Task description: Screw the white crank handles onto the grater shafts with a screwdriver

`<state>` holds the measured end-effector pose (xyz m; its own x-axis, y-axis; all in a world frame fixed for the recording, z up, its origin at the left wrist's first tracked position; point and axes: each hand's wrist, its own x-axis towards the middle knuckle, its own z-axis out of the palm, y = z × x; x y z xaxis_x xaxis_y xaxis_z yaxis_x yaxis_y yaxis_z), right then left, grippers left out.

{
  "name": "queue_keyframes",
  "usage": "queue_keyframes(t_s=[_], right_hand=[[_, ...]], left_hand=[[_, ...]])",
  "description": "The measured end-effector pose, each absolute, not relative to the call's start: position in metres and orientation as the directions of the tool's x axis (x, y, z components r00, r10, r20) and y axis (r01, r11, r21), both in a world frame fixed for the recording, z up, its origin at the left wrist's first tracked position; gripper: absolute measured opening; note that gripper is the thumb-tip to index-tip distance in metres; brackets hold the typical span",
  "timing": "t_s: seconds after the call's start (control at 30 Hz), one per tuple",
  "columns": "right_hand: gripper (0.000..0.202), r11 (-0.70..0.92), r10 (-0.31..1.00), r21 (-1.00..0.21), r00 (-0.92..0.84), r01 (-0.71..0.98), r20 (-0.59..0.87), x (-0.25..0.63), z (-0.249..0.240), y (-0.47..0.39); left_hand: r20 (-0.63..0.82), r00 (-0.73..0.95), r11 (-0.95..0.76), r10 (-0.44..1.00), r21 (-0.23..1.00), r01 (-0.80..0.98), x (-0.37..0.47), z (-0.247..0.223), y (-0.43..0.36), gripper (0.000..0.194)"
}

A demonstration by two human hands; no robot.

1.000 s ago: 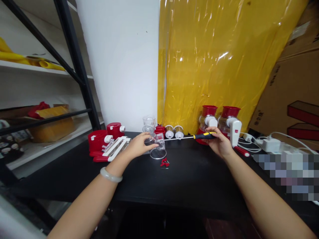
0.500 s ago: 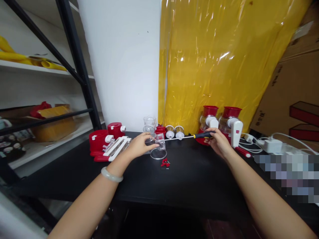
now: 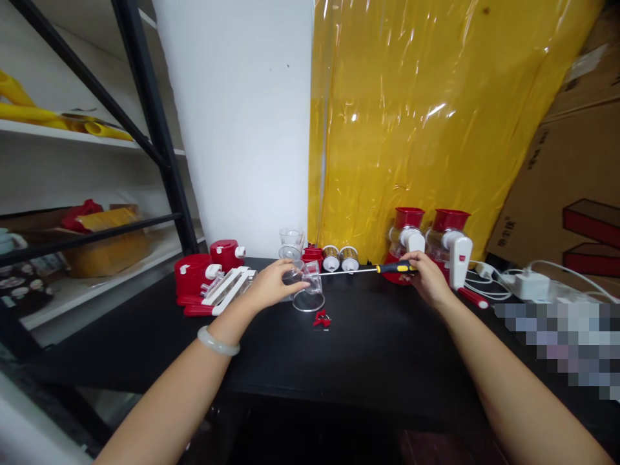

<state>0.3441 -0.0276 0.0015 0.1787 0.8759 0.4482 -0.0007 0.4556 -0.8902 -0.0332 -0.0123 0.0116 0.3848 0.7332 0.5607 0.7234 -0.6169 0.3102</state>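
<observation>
My left hand (image 3: 275, 284) is closed around a clear plastic housing (image 3: 310, 298), which lies tilted with a round open rim toward the table. In my right hand (image 3: 428, 278) is a screwdriver (image 3: 393, 267) with a black and yellow handle, gripped by its rear end. Its long metal shaft lies nearly level, and the tip meets the right side of the clear housing; the exact contact point is too small to make out. A small red part (image 3: 321, 318) rests on the black table in front of the housing, with tiny metal pieces beside it.
Red bases (image 3: 194, 274) and white crank arms (image 3: 227, 287) lie at left. Behind stand another clear housing (image 3: 290, 240) and metal grater drums (image 3: 331, 257). Two assembled red-and-white rotary graters (image 3: 453, 248) stand at right, near white cables and a charger (image 3: 531, 284). A black shelf post (image 3: 150, 116) rises at left.
The screwdriver's handle has turned in my right hand, so more of its yellow shows. My left hand and the housing stay nearly in place.
</observation>
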Motion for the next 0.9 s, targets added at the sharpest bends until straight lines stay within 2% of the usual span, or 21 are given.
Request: queue_keyframes(t_s=[0.1,0.17,0.23,0.37,0.43,0.53,0.63,0.7,0.8,0.9], right_hand=[[0.02,0.438,0.898,-0.877,0.134,-0.195,0.419,0.3419,0.0043,-0.0317],[0.019,0.442,0.897,-0.874,0.125,-0.203,0.425,0.3409,0.0058,-0.0334],[0.019,0.456,0.885,-0.884,0.16,-0.104,0.438,0.3411,0.0064,-0.034],[0.04,0.409,0.858,-0.885,0.236,0.225,0.456,0.3433,0.0048,-0.0323],[0.036,0.389,0.852,-0.884,0.263,0.26,0.452,0.3436,0.0034,-0.0307],[0.023,0.427,0.857,-0.901,0.283,0.077,0.431,0.3419,0.0021,-0.0295],[0.024,0.454,0.887,-0.871,0.184,-0.189,0.422,0.3395,0.003,-0.0311],[0.024,0.447,0.894,-0.857,0.129,-0.256,0.428,0.3389,0.0043,-0.0326],[0.024,0.428,0.901,-0.886,0.168,-0.181,0.401,0.3404,0.0058,-0.0324],[0.04,0.383,0.894,-0.922,0.233,0.052,0.384,0.343,0.0053,-0.0298]], left_hand=[[0.564,0.392,-0.624,0.727,0.304,0.72,-0.0335,0.0116,-0.0124,0.045],[0.569,0.392,-0.629,0.723,0.306,0.715,-0.0335,0.0118,-0.0127,0.045],[0.562,0.386,-0.622,0.731,0.316,0.716,-0.0335,0.012,-0.0131,0.045],[0.552,0.376,-0.606,0.744,0.322,0.727,-0.0333,0.0126,-0.0136,0.044],[0.558,0.382,-0.613,0.737,0.313,0.726,-0.0333,0.0127,-0.0137,0.044],[0.556,0.391,-0.616,0.733,0.3,0.728,-0.0333,0.0126,-0.0137,0.044],[0.554,0.395,-0.613,0.733,0.288,0.736,-0.0334,0.0124,-0.0134,0.046],[0.555,0.399,-0.616,0.73,0.282,0.735,-0.0337,0.0123,-0.0131,0.047],[0.555,0.404,-0.62,0.728,0.279,0.733,-0.0341,0.0118,-0.0123,0.046],[0.55,0.391,-0.607,0.738,0.289,0.74,-0.0343,0.0105,-0.0115,0.045]])
